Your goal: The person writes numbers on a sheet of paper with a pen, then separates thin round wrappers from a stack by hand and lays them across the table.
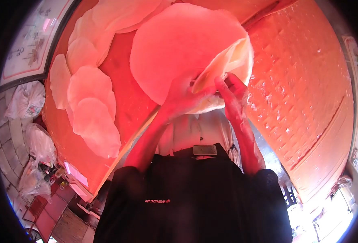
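A broad stack of thin round pancakes lies at the front of the table, close to my body. From its near right part a thin pancake is lifted and folded over, showing paler layers inside the fold. My left hand grips the near left side of the folded pancake, its fingertips partly hidden behind it. With thumb and fingers pinched together, my right hand holds the edge at the right. Both hands are close together over the stack's near rim.
Overlapping single pancakes spread along the left of the red-orange table. An orange quilted cover stretches across the right. Plastic bags sit beyond the left edge, below a framed picture.
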{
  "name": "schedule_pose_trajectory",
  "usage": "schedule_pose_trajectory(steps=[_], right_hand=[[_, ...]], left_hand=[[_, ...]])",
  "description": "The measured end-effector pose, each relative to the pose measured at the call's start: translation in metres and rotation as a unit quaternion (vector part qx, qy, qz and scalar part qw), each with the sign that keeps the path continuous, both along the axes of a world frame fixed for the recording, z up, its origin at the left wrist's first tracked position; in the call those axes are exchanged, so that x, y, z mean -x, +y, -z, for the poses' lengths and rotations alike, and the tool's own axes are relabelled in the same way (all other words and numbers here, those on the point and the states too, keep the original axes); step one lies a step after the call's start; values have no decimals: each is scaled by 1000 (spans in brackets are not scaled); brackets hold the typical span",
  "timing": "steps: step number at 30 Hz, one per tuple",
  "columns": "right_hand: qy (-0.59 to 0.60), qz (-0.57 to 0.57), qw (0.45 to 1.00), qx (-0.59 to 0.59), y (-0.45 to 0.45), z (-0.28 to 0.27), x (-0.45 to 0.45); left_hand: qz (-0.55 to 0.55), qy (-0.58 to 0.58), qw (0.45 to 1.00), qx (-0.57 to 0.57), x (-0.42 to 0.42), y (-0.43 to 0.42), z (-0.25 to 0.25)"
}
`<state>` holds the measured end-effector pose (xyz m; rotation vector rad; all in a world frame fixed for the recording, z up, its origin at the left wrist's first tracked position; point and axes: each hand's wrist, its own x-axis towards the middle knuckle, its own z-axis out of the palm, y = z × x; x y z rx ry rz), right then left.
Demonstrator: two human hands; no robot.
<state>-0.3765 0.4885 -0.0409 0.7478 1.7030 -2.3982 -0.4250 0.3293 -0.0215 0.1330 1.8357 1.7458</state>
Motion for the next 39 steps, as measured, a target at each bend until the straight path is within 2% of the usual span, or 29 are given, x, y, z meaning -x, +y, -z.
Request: schedule_pose_trajectory(steps=[3,6,7,9,10,12,14,17,20,21,26,29,30,31,32,34,35,36,38,39], right_hand=[[-9,33,999,-14,-7,7,1],[2,45,999,-1,-8,8,-1],[14,39,999,10,-9,7,1],[-34,62,997,-23,-3,12,-3],[-57,74,995,-39,1,14,-5],[-19,93,995,-22,7,13,-11],[2,95,995,-18,5,9,-12],[32,83,990,-109,-14,-2,-4],[23,42,964,-262,-24,-18,3],[17,54,972,-229,-21,-12,1],[28,126,991,-33,-9,3,-8],[6,117,989,-87,-9,11,-7],[-5,112,984,-135,-9,15,-9],[-16,104,977,-183,-9,19,-11],[-22,91,970,-226,-9,20,-11],[-49,89,956,-276,-14,12,-8],[-41,76,952,-292,-16,8,-5],[-97,42,927,-360,-19,-3,2],[-68,51,919,-384,-21,-3,7],[-58,59,913,-399,-21,-3,9]], left_hand=[[67,10,998,5,5,-3,-11],[54,-9,998,12,2,-2,5],[54,-45,997,-36,4,-4,9],[52,-117,983,-129,10,-13,17],[32,-120,985,-120,11,-18,26],[-10,-128,987,-100,9,-27,47],[21,-141,988,-67,11,-32,60],[70,-99,990,-75,14,-23,48],[102,-32,989,-98,15,-20,48],[108,-10,989,-105,16,-21,49],[105,-85,986,-96,25,-24,42],[82,-89,988,-98,26,-21,39],[75,-79,989,-100,25,-20,38],[16,87,994,-71,21,-10,39],[-47,254,965,-34,11,9,40],[-48,432,900,23,16,10,29],[7,402,915,40,18,6,22],[62,372,924,58,20,1,16],[98,320,937,97,19,-2,12],[92,336,930,116,19,-5,9]])
